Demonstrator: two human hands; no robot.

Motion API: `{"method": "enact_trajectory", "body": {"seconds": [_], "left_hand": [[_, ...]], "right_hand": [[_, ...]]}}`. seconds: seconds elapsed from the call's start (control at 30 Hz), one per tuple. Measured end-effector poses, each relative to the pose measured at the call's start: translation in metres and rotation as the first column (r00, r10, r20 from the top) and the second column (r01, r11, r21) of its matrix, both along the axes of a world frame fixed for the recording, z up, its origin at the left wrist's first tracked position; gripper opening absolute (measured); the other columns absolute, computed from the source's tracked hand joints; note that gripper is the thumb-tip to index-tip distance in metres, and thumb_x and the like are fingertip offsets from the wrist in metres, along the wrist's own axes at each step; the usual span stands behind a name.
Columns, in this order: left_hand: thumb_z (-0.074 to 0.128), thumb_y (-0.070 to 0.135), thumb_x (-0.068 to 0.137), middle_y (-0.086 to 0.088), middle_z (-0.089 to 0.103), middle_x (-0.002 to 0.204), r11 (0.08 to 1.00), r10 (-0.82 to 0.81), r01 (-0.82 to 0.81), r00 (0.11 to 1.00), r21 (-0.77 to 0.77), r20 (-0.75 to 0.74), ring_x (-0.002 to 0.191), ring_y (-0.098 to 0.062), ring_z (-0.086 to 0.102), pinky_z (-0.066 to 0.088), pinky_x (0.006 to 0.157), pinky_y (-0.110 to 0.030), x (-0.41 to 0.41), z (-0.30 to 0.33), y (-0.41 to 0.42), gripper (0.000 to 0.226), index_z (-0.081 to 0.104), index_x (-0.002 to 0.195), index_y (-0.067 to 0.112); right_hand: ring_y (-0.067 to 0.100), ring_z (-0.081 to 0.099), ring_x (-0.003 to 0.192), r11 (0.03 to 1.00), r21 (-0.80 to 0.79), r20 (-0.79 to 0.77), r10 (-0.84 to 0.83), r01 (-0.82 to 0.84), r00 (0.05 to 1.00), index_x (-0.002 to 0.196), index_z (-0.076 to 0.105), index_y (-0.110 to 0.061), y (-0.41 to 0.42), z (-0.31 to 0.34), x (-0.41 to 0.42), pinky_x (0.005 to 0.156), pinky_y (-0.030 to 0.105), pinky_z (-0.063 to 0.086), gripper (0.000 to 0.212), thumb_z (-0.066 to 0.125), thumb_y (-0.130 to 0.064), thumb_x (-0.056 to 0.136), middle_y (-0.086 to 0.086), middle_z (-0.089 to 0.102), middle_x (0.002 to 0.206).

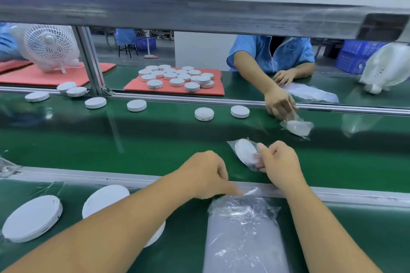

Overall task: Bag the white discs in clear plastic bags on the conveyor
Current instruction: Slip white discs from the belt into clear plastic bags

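Note:
My right hand (280, 163) grips a white disc in a clear plastic bag (244, 153) just above the green conveyor belt (111, 139). My left hand (207, 175) reaches down with curled fingers and pinches the top edge of the stack of clear plastic bags (243, 235) lying on the near bench. Two bare white discs (33, 217) (104, 200) rest on the bench at the lower left. Several more loose discs (204, 113) ride along the belt's far side.
Across the belt a person in a blue coat lowers another bagged disc (296, 126) with one hand (278, 102). Behind lie a red mat with several discs (177, 77), white fans (50, 47) and an aluminium rail (199, 11) overhead.

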State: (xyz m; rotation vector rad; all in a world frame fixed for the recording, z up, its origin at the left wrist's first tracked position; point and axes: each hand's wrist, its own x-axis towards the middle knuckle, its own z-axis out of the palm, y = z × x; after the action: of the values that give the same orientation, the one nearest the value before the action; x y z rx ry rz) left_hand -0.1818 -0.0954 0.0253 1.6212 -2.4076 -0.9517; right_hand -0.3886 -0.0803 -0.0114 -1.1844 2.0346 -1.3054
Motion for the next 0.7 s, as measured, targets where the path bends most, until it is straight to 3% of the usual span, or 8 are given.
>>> {"method": "enact_trajectory", "body": {"seconds": [0.07, 0.2, 0.3, 0.37, 0.47, 0.53, 0.6, 0.7], "left_hand": [[0.088, 0.047, 0.074, 0.010, 0.072, 0.074, 0.994, -0.112, 0.113, 0.983, 0.005, 0.144, 0.058, -0.007, 0.058, 0.051, 0.057, -0.022, -0.010, -0.004, 0.006, 0.028, 0.073, 0.077, 0.024], [0.079, 0.023, 0.087, 0.020, 0.066, 0.071, 0.991, -0.133, 0.132, 0.986, 0.023, 0.096, 0.064, -0.004, 0.058, 0.045, 0.051, -0.017, -0.010, -0.005, 0.003, 0.016, 0.076, 0.072, 0.029], [0.075, 0.023, 0.089, 0.015, 0.078, 0.083, 0.989, -0.124, 0.122, 0.992, 0.079, 0.029, 0.075, -0.014, 0.065, 0.061, 0.074, -0.034, -0.002, 0.001, 0.001, 0.016, 0.083, 0.080, 0.033], [0.073, 0.023, 0.090, 0.009, 0.081, 0.087, 0.985, -0.108, 0.111, 0.994, 0.129, -0.023, 0.077, -0.020, 0.067, 0.062, 0.088, -0.041, 0.001, 0.003, 0.001, 0.018, 0.083, 0.078, 0.033], [0.074, 0.020, 0.091, 0.007, 0.075, 0.073, 0.975, -0.077, 0.097, 0.991, 0.199, -0.105, 0.065, -0.017, 0.060, 0.061, 0.077, -0.035, 0.003, 0.002, 0.000, 0.026, 0.080, 0.068, 0.029], [0.079, 0.021, 0.089, 0.002, 0.072, 0.067, 0.967, -0.051, 0.085, 0.988, 0.239, -0.147, 0.061, -0.017, 0.059, 0.057, 0.068, -0.030, 0.004, 0.001, 0.000, 0.019, 0.080, 0.071, 0.018], [0.084, 0.023, 0.084, -0.001, 0.069, 0.063, 0.968, -0.025, 0.069, 0.984, 0.242, -0.179, 0.059, -0.018, 0.057, 0.053, 0.064, -0.027, 0.003, -0.001, 0.001, 0.017, 0.079, 0.075, 0.010], [0.087, 0.023, 0.079, 0.002, 0.071, 0.063, 0.976, 0.014, 0.033, 0.977, 0.216, -0.213, 0.058, -0.017, 0.057, 0.052, 0.063, -0.027, 0.001, -0.004, 0.002, 0.011, 0.080, 0.072, 0.017]], "right_hand": [[0.020, 0.073, 0.082, 1.000, 0.006, 0.013, 0.019, -0.019, 1.000, 0.083, 0.056, -0.005, 0.001, -0.004, -0.008, 0.079, 0.049, 0.060, 0.037, 0.066, -0.038, 0.095, 0.002, 0.075, 0.078], [0.018, 0.071, 0.075, 1.000, 0.006, 0.051, 0.018, -0.018, 0.999, 0.084, 0.064, -0.012, 0.001, -0.004, -0.012, 0.076, 0.040, 0.059, 0.027, 0.075, -0.037, 0.088, -0.009, 0.074, 0.069], [0.018, 0.068, 0.078, 0.997, -0.016, -0.005, -0.071, 0.071, 0.997, 0.087, 0.065, -0.019, 0.003, -0.002, -0.014, 0.075, 0.038, 0.056, 0.025, 0.073, -0.043, 0.088, -0.005, 0.072, 0.076], [0.018, 0.067, 0.082, 0.995, -0.034, -0.041, -0.097, 0.095, 0.994, 0.090, 0.066, -0.022, 0.004, 0.001, -0.016, 0.076, 0.038, 0.056, 0.025, 0.072, -0.046, 0.088, -0.006, 0.071, 0.081], [0.020, 0.068, 0.083, 0.998, 0.068, -0.060, 0.001, 0.003, 0.998, 0.089, 0.070, -0.021, 0.006, 0.001, -0.018, 0.074, 0.034, 0.053, 0.024, 0.076, -0.044, 0.085, -0.002, 0.073, 0.084], [0.021, 0.067, 0.084, 0.993, 0.117, -0.118, 0.043, -0.029, 0.992, 0.094, 0.070, -0.021, 0.006, -0.001, -0.019, 0.070, 0.031, 0.049, 0.014, 0.077, -0.030, 0.085, -0.001, 0.072, 0.089], [0.019, 0.064, 0.080, 0.994, 0.044, -0.115, 0.109, -0.105, 0.987, 0.093, 0.070, -0.025, 0.004, -0.002, -0.019, 0.065, 0.029, 0.046, 0.008, 0.074, -0.019, 0.088, -0.001, 0.070, 0.087], [0.012, 0.061, 0.072, 0.968, -0.086, -0.034, 0.232, -0.234, 0.972, 0.082, 0.071, -0.027, 0.002, 0.008, -0.019, 0.064, 0.025, 0.049, 0.021, 0.070, -0.009, 0.091, 0.005, 0.072, 0.083]]}}
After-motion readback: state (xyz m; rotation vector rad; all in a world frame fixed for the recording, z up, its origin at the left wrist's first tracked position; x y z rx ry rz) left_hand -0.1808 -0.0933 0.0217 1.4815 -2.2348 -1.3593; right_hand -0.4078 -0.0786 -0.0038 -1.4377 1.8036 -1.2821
